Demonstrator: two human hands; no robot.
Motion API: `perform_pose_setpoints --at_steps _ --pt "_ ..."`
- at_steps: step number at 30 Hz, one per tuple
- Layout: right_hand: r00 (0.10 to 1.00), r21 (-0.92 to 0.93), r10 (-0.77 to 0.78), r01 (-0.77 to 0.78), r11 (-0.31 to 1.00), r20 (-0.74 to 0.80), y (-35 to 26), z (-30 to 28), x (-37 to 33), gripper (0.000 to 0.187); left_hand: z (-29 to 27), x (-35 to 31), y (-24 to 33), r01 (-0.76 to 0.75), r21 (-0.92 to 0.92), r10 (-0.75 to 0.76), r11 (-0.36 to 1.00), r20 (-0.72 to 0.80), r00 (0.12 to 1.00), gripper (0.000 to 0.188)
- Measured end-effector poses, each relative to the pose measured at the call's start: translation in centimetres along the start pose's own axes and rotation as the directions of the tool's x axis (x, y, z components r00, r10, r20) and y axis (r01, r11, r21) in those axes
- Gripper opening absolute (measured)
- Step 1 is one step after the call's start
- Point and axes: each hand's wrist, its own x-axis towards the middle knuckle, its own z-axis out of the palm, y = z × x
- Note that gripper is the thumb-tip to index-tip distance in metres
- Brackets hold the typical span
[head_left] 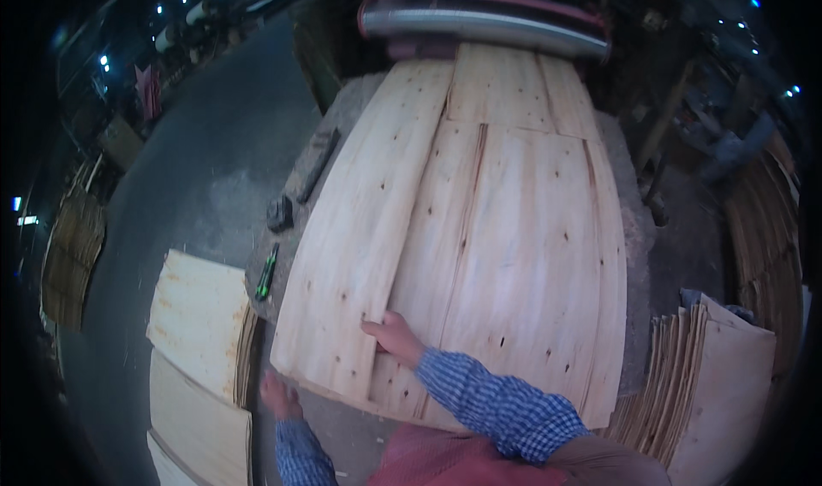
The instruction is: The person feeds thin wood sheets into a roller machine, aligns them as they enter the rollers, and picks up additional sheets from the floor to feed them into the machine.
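Note:
Large pale wood veneer sheets (pixel 522 229) with dark knots and splits lie side by side on the work table in front of me. My right hand (pixel 396 339) pinches the inner edge of the long left veneer sheet (pixel 351 229), near its close end, with the fingertips over the top face. Beside the close left corner of that sheet is my left hand (pixel 281 398), apart from the wood, its fingers loosely spread and holding nothing I can see.
A metal roller (pixel 484 23) spans the table's far end. A green-handled cutter (pixel 267 272), a dark block (pixel 279 214) and a dark bar (pixel 318 165) rest on the table's left margin. Stacked veneer pieces stand at the left (pixel 201 323) and right (pixel 728 383).

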Motion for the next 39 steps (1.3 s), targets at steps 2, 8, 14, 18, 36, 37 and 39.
perform_pose_setpoints --at_steps 2,8,14,18,36,37,39 --pt "0.968 -0.093 -0.232 0.224 0.970 -0.092 -3.4 -2.2 -3.4 0.035 -0.1 -3.9 0.0 0.378 -0.254 -0.241 0.890 0.442 0.864 0.037" --pt "0.944 -0.157 -0.330 0.322 0.934 -0.027 -10.5 -10.7 -16.8 0.034 4.9 -20.0 0.7 0.646 -0.323 -0.328 0.692 0.657 0.679 0.043" --pt "0.940 -0.051 -0.205 0.199 0.979 -0.273 -0.7 -16.1 -21.5 0.035 3.0 -16.1 -9.6 0.322 0.136 -0.319 0.937 0.711 0.627 0.060" --pt "0.930 -0.084 -0.231 0.216 0.973 -0.285 0.5 -16.6 -24.3 0.036 0.2 -18.0 -9.0 0.325 0.283 -0.427 0.902 0.692 0.582 0.067" --pt "0.549 -0.900 -0.714 -0.280 0.334 -0.435 1.1 -24.5 -24.5 0.055 22.1 -14.9 -1.7 -0.099 0.310 -0.237 0.946 0.866 0.441 0.035" --pt "0.538 -0.884 -0.704 -0.331 0.331 -0.465 2.5 -24.6 -25.7 0.056 24.8 -13.7 -2.2 -0.150 0.311 -0.217 0.939 0.870 0.442 0.036" --pt "0.512 -0.843 -0.681 -0.430 0.324 -0.523 4.4 -23.5 -28.4 0.057 29.6 -12.2 -2.2 -0.124 0.242 -0.155 0.962 0.863 0.481 0.039"
